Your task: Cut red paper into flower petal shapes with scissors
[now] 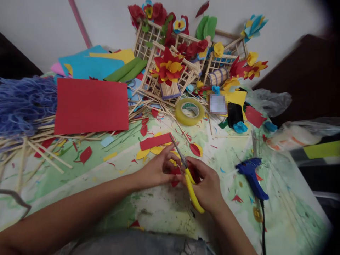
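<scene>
My right hand [208, 182] is closed around a pair of scissors [191, 189] with yellow handles, blades pointing up and to the left. My left hand [156, 168], its fingers curled, meets the scissors from the other side. A small piece of red paper [175, 180] is pinched at its fingertips, partly hidden by the fingers. Just beyond the hands lie a red paper strip [155, 141] and several yellow paper petals [143, 153]. A red petal [196, 149] rests to the right of the scissor tips.
A red sheet [91, 106] lies on sticks at left, beside blue yarn [26, 102]. Stick frames with paper flowers [168, 67] stand at the back. A tape roll [189, 112] sits in front of them. At right lies a blue glue gun [252, 177] with its cord.
</scene>
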The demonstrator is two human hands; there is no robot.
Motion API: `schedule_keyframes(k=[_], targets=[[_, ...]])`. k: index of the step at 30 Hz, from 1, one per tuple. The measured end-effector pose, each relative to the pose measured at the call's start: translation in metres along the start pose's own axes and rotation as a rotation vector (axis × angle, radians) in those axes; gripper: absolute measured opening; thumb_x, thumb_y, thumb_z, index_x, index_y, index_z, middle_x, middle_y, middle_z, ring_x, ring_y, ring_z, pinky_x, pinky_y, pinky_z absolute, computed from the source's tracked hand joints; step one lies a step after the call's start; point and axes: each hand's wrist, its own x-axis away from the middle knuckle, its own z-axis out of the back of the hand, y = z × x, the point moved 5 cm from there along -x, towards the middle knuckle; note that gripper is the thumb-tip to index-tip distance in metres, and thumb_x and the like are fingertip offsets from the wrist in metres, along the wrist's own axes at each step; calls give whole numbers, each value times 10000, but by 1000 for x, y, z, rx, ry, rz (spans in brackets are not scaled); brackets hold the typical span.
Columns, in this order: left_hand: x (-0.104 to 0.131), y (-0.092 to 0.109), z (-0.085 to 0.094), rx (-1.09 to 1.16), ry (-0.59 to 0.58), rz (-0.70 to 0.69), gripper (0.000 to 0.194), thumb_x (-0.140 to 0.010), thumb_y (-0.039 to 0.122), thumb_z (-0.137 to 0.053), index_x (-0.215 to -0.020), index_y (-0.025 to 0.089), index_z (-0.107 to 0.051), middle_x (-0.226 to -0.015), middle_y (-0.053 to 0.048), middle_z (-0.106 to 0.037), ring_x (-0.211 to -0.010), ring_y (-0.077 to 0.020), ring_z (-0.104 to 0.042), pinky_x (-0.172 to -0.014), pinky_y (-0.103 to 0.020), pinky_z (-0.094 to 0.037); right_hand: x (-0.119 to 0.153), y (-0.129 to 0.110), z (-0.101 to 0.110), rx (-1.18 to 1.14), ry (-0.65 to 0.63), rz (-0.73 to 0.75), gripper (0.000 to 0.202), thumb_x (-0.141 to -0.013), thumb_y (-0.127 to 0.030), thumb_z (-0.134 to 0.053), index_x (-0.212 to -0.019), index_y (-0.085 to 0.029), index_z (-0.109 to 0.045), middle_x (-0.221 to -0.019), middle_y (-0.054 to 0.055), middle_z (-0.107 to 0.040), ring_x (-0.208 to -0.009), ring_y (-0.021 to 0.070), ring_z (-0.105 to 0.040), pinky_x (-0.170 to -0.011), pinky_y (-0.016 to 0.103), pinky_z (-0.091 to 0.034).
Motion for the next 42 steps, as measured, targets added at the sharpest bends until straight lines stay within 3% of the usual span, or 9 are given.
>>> schedule_keyframes(k=[5,8,12,15,21,26,31,42], targets=[[4,1,-8,-62,-22,29,1017,-656,102,-707,-1450,323,-111,-910,-25,-620,-729,-157,-623,-664,-300,-496,1,1,-7,-50,-27,-20,365,-673,-202,-658,-1036,-217,-625,-810,-8,-665,-635,119,-571,-547,196,-447],[3,3,-1,-65,38,24,1007,-657,122,-720,-1456,277,-126,-834,-19,-640,-754,-165,-624,-683,-287,-481,0,6,-3,-51,15,-34,347,-676,-196,-623,-1023,-206,-621,-786,-5,-647,-621,120,-552,-539,203,-438],[1,3,10,-31,134,33,948,-681,185,-724,-1446,250,-169,-815,-21,-642,-671,-144,-606,-555,-221,-443,-1,11,-3,-23,8,-56,337,-678,-181,-580,-1012,-200,-622,-752,-6,-626,-612,125,-543,-521,207,-421],[0,5,13,21,169,6,911,-691,185,-721,-1437,236,-200,-833,-26,-635,-757,-158,-619,-639,-245,-472,-2,10,-2,4,-21,-47,329,-683,-196,-594,-1010,-198,-625,-758,-3,-629,-646,135,-556,-558,218,-435],[-3,5,23,121,268,8,841,-689,182,-720,-1402,255,-279,-842,6,-592,-723,-104,-572,-626,-209,-453,-6,8,25,325,57,-26,354,-690,-299,-640,-1028,-195,-617,-677,-15,-580,-574,135,-507,-531,241,-394],[-4,9,31,143,332,-17,836,-675,162,-723,-1389,254,-298,-857,8,-595,-787,-121,-583,-700,-242,-459,-8,4,30,591,-91,-8,430,-706,-344,-624,-1113,-216,-576,-805,28,-613,-703,196,-567,-613,286,-411],[-4,15,32,121,346,-18,835,-678,151,-715,-1394,229,-290,-842,9,-597,-780,-116,-582,-719,-245,-452,-7,3,26,620,-245,27,497,-731,-348,-616,-1206,-217,-545,-975,77,-604,-926,251,-560,-767,332,-429],[-6,12,34,92,327,1,873,-676,155,-715,-1412,222,-249,-803,10,-628,-752,-129,-610,-694,-245,-462,-5,4,28,657,-296,19,570,-742,-403,-621,-1268,-203,-533,-976,96,-602,-927,259,-554,-792,360,-440]])
